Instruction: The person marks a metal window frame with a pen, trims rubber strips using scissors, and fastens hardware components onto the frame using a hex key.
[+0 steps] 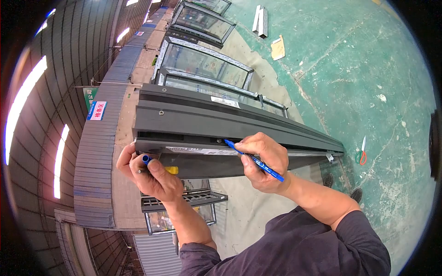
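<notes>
A long dark grey metal window-frame profile [193, 122] stretches across the middle of the view, with a narrow groove and a printed label strip along its near side. My right hand [267, 161] grips a blue marker pen [262, 166], its tip at the groove beside a small screw [219, 140]. Closed near the frame's left end, my left hand [156, 179] holds a blue pen cap [146, 159] and a yellow-handled tool [171, 170], seemingly a screwdriver, whose metal shaft pokes out between the fingers. My left fingertips are at the frame's corner; whether they press on it I cannot tell.
Several glazed window frames [202, 60] stand behind the profile, and another [161, 221] is below left. On the green floor [391, 96] lie orange-handled scissors [363, 154], a cardboard piece [277, 48] and metal profile lengths [260, 22].
</notes>
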Demonstrator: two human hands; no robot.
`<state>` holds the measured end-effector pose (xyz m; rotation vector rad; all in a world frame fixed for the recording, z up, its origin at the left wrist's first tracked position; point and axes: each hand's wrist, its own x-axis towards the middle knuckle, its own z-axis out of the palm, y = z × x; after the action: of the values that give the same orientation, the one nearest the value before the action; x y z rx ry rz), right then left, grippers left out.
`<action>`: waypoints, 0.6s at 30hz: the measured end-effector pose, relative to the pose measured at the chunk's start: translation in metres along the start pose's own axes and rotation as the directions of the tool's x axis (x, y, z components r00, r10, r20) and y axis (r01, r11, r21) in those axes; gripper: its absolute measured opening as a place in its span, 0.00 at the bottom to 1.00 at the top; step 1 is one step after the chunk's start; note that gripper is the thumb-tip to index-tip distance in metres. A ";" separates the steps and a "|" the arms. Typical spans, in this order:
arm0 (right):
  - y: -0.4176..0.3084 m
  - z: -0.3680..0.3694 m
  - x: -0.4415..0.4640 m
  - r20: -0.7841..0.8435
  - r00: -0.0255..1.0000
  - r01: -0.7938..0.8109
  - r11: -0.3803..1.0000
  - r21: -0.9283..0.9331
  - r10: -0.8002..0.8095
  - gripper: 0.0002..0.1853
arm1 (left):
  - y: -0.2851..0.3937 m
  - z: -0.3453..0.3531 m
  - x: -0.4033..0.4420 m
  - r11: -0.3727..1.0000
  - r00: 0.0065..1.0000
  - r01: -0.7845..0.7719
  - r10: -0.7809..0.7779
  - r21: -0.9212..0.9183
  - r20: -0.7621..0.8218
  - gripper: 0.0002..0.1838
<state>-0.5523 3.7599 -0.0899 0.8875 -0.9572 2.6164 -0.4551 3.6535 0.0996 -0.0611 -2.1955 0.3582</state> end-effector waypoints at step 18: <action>0.046 -0.132 -0.075 -0.041 0.951 -0.309 0.932 -0.191 0.307 0.12 | -0.019 -0.006 -0.007 0.952 0.978 0.167 -0.129 0.255 -0.162 0.17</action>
<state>-0.5719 3.8104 -0.2395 0.7233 -1.4263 2.7067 -0.4441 3.6354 0.1027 0.2200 -1.9779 0.5448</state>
